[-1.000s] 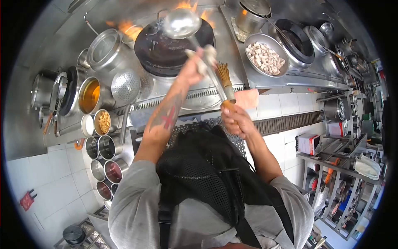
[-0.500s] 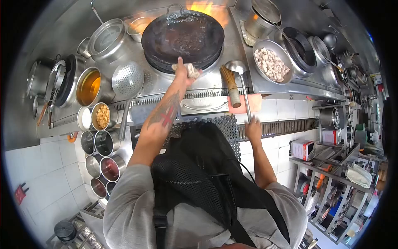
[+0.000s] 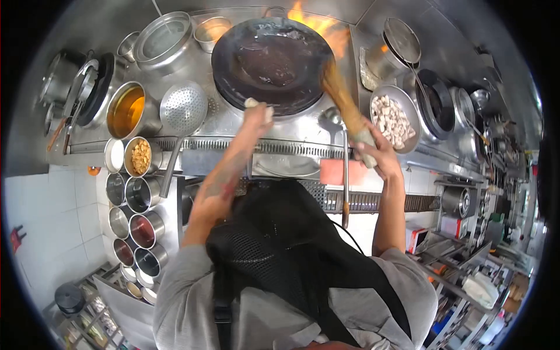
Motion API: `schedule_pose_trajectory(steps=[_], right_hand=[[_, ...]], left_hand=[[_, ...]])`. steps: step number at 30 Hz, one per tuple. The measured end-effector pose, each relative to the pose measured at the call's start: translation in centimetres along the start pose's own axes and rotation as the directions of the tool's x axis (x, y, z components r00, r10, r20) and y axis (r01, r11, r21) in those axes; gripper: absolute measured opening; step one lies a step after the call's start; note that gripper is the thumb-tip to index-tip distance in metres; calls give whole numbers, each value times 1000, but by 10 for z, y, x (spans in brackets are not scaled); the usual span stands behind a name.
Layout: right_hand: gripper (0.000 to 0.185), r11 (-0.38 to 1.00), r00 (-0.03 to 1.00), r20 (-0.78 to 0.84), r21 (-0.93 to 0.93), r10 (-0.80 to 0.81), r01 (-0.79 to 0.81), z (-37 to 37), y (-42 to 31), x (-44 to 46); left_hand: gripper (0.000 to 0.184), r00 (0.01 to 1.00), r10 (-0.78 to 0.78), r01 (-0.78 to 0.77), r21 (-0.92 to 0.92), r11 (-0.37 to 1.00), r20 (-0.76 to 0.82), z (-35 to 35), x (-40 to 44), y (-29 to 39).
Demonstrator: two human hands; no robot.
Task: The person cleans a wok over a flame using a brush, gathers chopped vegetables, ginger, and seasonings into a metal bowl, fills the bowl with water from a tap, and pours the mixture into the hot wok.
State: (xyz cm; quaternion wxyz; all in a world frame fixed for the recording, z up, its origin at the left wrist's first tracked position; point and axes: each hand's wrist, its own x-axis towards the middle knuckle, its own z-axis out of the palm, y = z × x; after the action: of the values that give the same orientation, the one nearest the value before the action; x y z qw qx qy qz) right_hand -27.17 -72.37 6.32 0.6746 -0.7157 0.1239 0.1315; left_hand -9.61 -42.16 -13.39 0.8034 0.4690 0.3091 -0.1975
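My left hand (image 3: 256, 119) is closed on a folded pale cloth (image 3: 259, 108) at the near edge of the black wok (image 3: 274, 64). In my right hand (image 3: 378, 153) is a bamboo brush (image 3: 343, 99), gripped by its bound end, its bristles at the wok's right rim. A steel ladle (image 3: 345, 169) lies below the brush, its bowl on the stove and its handle pointing toward me. Dark residue and a little shine show inside the wok. Right of the brush stands a bowl of pale diced pieces (image 3: 392, 122).
Flames (image 3: 318, 26) rise behind the wok. At the left are a perforated skimmer (image 3: 183, 109), a pot of amber liquid (image 3: 129, 111) and several steel containers (image 3: 142, 194). A lidded pot (image 3: 386, 58) stands at the back right. A pink cloth (image 3: 341, 172) lies at the front edge.
My right hand has let go of the ladle, taken up the brush and brought it to the wok's rim. My left hand still holds the cloth at the wok's near edge.
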Motion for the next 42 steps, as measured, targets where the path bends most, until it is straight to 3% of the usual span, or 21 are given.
schedule_pose_trajectory(steps=[1,2,3,4,6,11,14,16,18,20,22,23,25,28,30,32,34,35,36,38,42], right_hand=[[69,1000,1000,13,-3,7,-7,-5,-2,25],[69,904,954,-5,-322,-300,282,-11,-3,65],[68,631,814,75,-592,-576,501,-13,-5,102],[64,538,836,118,-715,-536,446,-8,-28,123],[57,341,892,144,-888,-429,307,10,-64,165],[54,-62,950,158,-987,-269,147,9,-36,267],[57,-54,962,273,-961,-21,272,38,-25,240],[58,152,903,428,-895,28,420,79,-45,210],[59,266,790,581,-744,-195,613,121,-29,227],[58,533,825,479,-633,-300,561,165,-10,288],[59,647,965,174,-716,-198,262,190,-46,317],[59,646,966,173,-719,-190,256,195,-32,324],[59,365,925,272,-860,-265,357,207,-9,333],[49,414,852,374,-755,-365,509,204,-10,272],[56,482,979,77,-861,-191,162,191,-18,341],[65,455,968,48,-876,-247,159,197,-21,331],[63,410,911,348,-814,-222,411,208,-6,276],[62,363,818,397,-752,-416,550,205,4,255],[59,348,828,381,-774,-411,529,196,5,269],[38,408,987,63,-905,-148,119,178,-14,331],[49,295,930,-70,-955,-362,43,117,-59,347]], left_hand=[[20,994,-35,22,120,993,103,-25,9,17],[19,977,-81,33,240,970,196,-59,17,39],[18,964,-135,77,247,966,227,-85,24,68],[17,947,-186,118,256,960,261,-98,31,101],[19,995,12,-70,599,797,100,-95,39,157],[26,967,220,-254,580,774,131,-75,18,176],[28,965,250,-253,551,795,83,-84,26,164],[30,970,209,-240,582,777,120,-88,35,167],[31,968,231,-246,572,782,101,-87,33,164],[34,960,265,-257,632,731,85,-83,25,166],[35,967,233,-240,653,718,99,-83,25,167],[34,960,270,-248,655,714,70,-80,24,164],[33,949,310,-269,657,704,56,-81,27,165],[34,950,299,-286,648,706,93,-88,42,169],[36,942,306,-318,657,683,138,-92,40,161],[37,938,333,-301,695,653,94,-86,35,163],[34,937,325,-314,706,635,125,-88,36,162],[34,938,333,-303,710,636,102,-88,36,160],[34,932,342,-322,710,627,121,-80,36,171],[33,930,347,-326,708,627,120,-81,20,159],[30,918,395,-312,558,769,-31,-75,4,129]])
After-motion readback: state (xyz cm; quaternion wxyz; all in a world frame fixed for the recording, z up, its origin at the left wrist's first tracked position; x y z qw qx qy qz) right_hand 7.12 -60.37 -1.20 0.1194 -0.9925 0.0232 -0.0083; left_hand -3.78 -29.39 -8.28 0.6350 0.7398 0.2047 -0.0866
